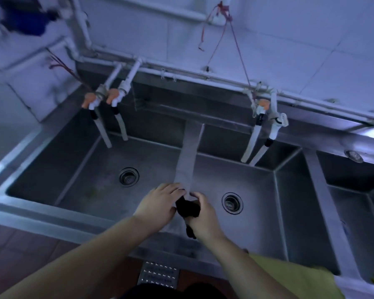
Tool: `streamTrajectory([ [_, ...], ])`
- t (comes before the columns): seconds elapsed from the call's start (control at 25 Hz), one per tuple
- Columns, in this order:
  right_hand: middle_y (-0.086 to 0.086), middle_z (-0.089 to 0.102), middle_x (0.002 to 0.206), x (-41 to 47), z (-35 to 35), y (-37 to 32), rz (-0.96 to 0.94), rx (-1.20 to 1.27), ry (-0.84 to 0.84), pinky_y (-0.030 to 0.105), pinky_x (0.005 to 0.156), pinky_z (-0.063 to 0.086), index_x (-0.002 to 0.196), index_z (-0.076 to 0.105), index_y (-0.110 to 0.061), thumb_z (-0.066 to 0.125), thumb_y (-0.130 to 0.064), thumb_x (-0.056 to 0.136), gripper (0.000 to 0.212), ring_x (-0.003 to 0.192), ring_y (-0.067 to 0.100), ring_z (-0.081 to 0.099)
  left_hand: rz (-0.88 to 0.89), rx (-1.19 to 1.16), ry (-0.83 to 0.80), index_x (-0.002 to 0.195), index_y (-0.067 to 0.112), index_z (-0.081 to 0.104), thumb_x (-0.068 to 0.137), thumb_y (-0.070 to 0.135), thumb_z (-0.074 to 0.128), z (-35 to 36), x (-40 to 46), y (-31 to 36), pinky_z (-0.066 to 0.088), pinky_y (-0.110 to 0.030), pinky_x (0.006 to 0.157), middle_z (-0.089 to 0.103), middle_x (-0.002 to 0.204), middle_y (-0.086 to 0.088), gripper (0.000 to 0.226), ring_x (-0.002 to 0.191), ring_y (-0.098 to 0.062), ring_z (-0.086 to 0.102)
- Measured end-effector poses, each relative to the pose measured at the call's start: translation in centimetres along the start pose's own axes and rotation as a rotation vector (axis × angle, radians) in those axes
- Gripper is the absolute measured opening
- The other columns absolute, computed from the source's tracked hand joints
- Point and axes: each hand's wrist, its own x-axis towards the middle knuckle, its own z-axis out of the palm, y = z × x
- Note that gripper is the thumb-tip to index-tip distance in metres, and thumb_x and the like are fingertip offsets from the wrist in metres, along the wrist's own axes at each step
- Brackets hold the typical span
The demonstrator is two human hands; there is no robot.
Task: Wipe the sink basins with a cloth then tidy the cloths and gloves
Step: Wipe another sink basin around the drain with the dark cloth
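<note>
Both hands bunching a black cloth over the divider between two sink basins.

My right hand (200, 214) is closed round the black cloth (188, 209), a tail of it hanging at 6 o'clock below my wrist; my left hand (160, 203) is half-curled, fingertips touching the cloth's top edge, not gripping it fully. The cloth sits above the steel divider (187, 160), left basin (91, 182) at 9 o'clock, middle basin (259, 197) at 3 o'clock. Looks like the wringing or folding step, wiping probably not finished. Next: press the cloth flat onto a basin floor, around a drain (232, 202). A yellow cloth (289, 275) lies at 5 o'clock on the front rim; gloves unclear.
</note>
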Motion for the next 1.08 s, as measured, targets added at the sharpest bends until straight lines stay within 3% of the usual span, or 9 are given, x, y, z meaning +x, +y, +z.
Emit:
streamTrajectory([
  [0.08,-0.015,0.055,0.096,0.0,4.9,-3.7,-0.048,0.000,-0.037,0.005,0.065,0.042,0.135,0.040,-0.023,0.064,-0.005,0.083,0.060,0.082,-0.002,0.055,0.014,0.031,0.014,0.128,0.018,0.055,0.082,0.011,0.054,-3.2,-3.4,-3.8,0.033,-0.033,0.109,0.046,0.142,0.001,0.047,0.133,-0.017,0.036],
  [0.16,-0.018,0.054,0.094,0.3,9.6,-7.3,-0.088,-0.013,-0.075,0.005,0.065,0.042,0.137,0.036,-0.026,0.064,-0.006,0.083,0.064,0.081,-0.004,0.054,-0.018,0.071,0.061,0.118,0.016,0.064,0.080,0.013,0.060,-6.1,-6.9,-7.8,0.038,-0.035,0.106,0.058,0.131,-0.001,0.038,0.130,-0.019,0.044],
  [0.28,-0.016,0.057,0.100,0.3,15.0,-11.4,-0.133,-0.029,-0.110,0.009,0.068,0.041,0.138,0.034,-0.030,0.065,-0.012,0.083,0.066,0.088,-0.001,0.056,-0.106,0.125,0.155,0.100,0.022,0.071,0.077,0.020,0.065,-9.7,-11.0,-12.5,0.042,-0.035,0.097,0.069,0.111,0.007,0.024,0.124,-0.016,0.051],
  [0.44,-0.009,0.058,0.122,0.8,19.5,-14.7,-0.156,-0.122,-0.081,0.022,0.081,0.043,0.139,0.034,-0.031,0.061,-0.015,0.082,0.065,0.107,0.013,0.057,-0.151,0.184,0.128,0.104,0.024,0.068,0.086,0.028,0.050,-11.9,-12.3,-16.7,0.028,-0.029,0.103,0.067,0.112,0.010,0.026,0.128,-0.011,0.043],
  [0.56,-0.003,0.053,0.131,2.2,20.9,-15.7,-0.120,-0.153,-0.036,0.034,0.097,0.043,0.138,0.036,-0.025,0.064,-0.024,0.082,0.063,0.117,0.019,0.052,-0.172,0.178,0.107,0.100,0.022,0.064,0.088,0.028,0.046,-12.4,-11.2,-18.1,0.030,-0.028,0.095,0.069,0.099,0.004,0.023,0.106,-0.018,0.055],
  [0.64,-0.003,0.048,0.134,3.4,21.5,-15.9,-0.104,-0.175,-0.015,0.037,0.099,0.042,0.137,0.037,-0.024,0.067,-0.037,0.080,0.066,0.120,0.018,0.048,-0.202,0.161,0.090,0.100,0.021,0.063,0.091,0.030,0.044,-12.4,-10.2,-19.2,0.029,-0.028,0.092,0.069,0.096,0.003,0.023,0.099,-0.020,0.056],
  [0.72,-0.004,0.047,0.130,5.0,22.2,-15.6,-0.102,-0.218,-0.002,0.036,0.094,0.043,0.132,0.041,-0.023,0.067,-0.045,0.078,0.065,0.116,0.016,0.048,-0.230,0.168,0.083,0.101,0.021,0.063,0.092,0.031,0.044,-12.5,-8.9,-20.6,0.028,-0.027,0.094,0.069,0.097,0.003,0.024,0.099,-0.020,0.056],
  [0.92,-0.007,0.061,0.088,10.7,23.2,-15.2,-0.098,-0.336,0.006,0.032,0.065,0.045,0.092,0.054,-0.024,0.058,-0.027,0.084,0.009,0.079,0.017,0.059,-0.288,0.258,-0.051,0.104,0.023,0.061,0.094,0.036,0.040,-12.7,-5.7,-25.2,0.029,-0.027,0.095,0.067,0.097,0.004,0.027,0.101,-0.018,0.054],
  [1.08,-0.008,0.066,0.096,16.5,23.0,-14.9,-0.079,-0.438,-0.065,0.027,0.069,0.046,0.098,0.063,-0.026,0.053,-0.014,0.084,0.021,0.085,0.015,0.060,-0.293,0.280,-0.253,0.108,0.025,0.059,0.093,0.032,0.043,-12.1,-3.7,-30.5,0.030,-0.027,0.098,0.065,0.103,0.005,0.022,0.106,-0.017,0.053],
])
